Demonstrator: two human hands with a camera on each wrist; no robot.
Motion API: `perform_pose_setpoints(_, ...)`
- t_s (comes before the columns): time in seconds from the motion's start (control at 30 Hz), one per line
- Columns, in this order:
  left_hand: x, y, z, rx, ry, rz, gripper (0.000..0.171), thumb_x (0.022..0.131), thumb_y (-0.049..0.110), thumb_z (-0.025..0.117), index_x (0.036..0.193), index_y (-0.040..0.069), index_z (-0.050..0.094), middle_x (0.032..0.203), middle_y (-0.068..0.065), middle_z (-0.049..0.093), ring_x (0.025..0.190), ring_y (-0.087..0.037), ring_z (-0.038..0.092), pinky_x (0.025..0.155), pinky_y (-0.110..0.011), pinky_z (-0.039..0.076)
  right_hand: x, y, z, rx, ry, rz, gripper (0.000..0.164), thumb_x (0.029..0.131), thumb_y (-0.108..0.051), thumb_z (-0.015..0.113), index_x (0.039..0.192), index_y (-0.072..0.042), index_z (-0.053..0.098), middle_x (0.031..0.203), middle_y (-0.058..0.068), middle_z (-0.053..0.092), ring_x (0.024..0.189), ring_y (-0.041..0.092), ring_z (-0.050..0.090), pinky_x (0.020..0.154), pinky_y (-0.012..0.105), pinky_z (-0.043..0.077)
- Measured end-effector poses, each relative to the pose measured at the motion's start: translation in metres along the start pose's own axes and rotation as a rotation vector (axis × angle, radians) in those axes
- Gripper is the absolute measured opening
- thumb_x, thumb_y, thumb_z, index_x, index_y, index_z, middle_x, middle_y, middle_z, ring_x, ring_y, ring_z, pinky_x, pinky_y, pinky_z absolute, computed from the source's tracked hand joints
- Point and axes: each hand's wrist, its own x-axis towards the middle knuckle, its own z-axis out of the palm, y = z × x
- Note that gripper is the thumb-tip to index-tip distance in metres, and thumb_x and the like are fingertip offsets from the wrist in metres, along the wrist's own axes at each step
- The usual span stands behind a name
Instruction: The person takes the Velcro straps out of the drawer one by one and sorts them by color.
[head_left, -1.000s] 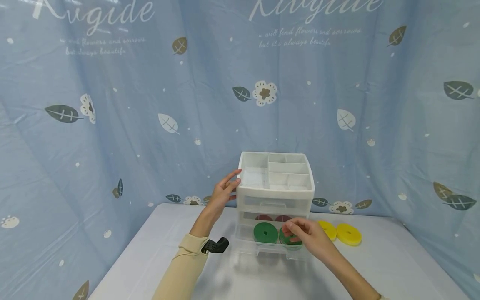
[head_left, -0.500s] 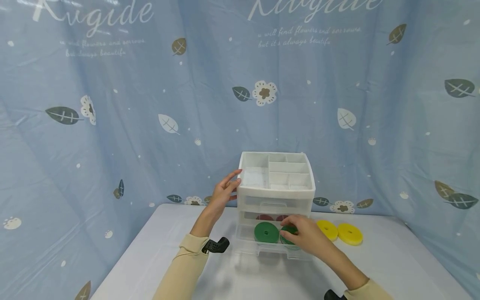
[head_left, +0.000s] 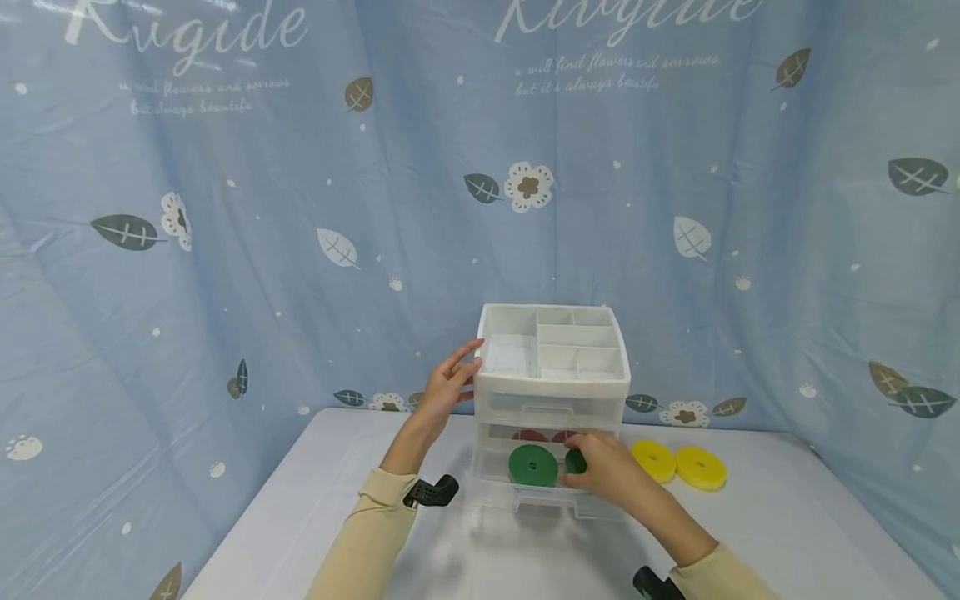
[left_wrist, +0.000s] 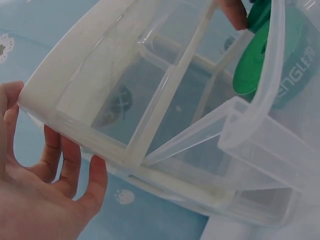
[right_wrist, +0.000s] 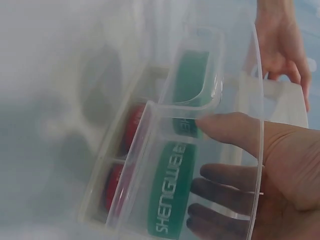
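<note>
A white desktop organizer (head_left: 553,388) with clear drawers stands on the table. Its low drawer (head_left: 491,467) is pulled out and bears two green disc-shaped rolls. The left green roll (head_left: 533,465) shows a small centre hole. My right hand (head_left: 611,471) pinches the right green roll (head_left: 576,461) inside the drawer, thumb at the front and fingers behind, covering much of it. In the right wrist view, white "SHENGWEI" lettering marks that roll's side (right_wrist: 172,190). My left hand (head_left: 442,392) rests its fingertips against the organizer's left side, near the top rim.
Two yellow rolls (head_left: 701,467) lie on the white tablecloth (head_left: 780,508) right of the organizer. Red rolls (head_left: 529,435) show inside the drawer above. The organizer's top has several open compartments (head_left: 577,335). A patterned blue curtain (head_left: 420,183) hangs behind.
My right hand came down from above the right green roll, and its thumb and fingers closed around it. My left hand stayed at the organizer's side.
</note>
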Motion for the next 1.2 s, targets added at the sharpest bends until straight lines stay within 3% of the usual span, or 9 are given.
perform_pose_setpoints(0.23,-0.001,-0.002,0.001,0.002,0.012,0.017,0.041,0.096,0.044,0.06,0.137,0.043,0.053,0.103,0.001,0.06,0.1,-0.015,0.063,0.101,-0.051,0.049,0.0,0.001,0.001,0.001,-0.018,-0.03,0.038,0.069,-0.017,0.089,0.101,-0.004,0.075,0.099,0.005,0.069,0.088,0.019,0.061,0.085,0.042,0.057)
perform_pose_setpoints(0.53,-0.001,-0.003,0.001,0.004,0.023,0.017,0.041,0.096,0.044,0.06,0.137,0.042,0.054,0.103,0.001,0.062,0.1,-0.015,0.064,0.099,-0.049,0.051,-0.001,0.0,0.001,-0.02,-0.065,-0.026,0.041,0.071,-0.016,0.088,0.107,-0.003,0.074,0.111,0.007,0.07,0.103,0.025,0.062,0.096,0.048,0.052)
perform_pose_setpoints(0.93,-0.004,0.002,-0.002,-0.013,-0.026,-0.005,0.043,0.102,0.032,0.055,0.144,0.034,0.049,0.104,0.002,0.062,0.1,-0.012,0.064,0.101,-0.05,0.049,0.002,0.001,0.007,-0.04,-0.045,-0.02,0.036,0.071,-0.012,0.088,0.103,-0.011,0.072,0.105,0.003,0.07,0.099,0.023,0.064,0.093,0.047,0.054)
perform_pose_setpoints(1.2,-0.005,0.0,-0.002,-0.02,0.0,0.012,0.038,0.099,0.038,0.058,0.137,0.042,0.054,0.106,0.001,0.063,0.101,-0.015,0.064,0.099,-0.048,0.051,0.0,-0.001,0.011,-0.072,-0.026,-0.02,0.036,0.071,-0.013,0.088,0.102,-0.011,0.071,0.105,0.004,0.069,0.098,0.024,0.063,0.092,0.049,0.055)
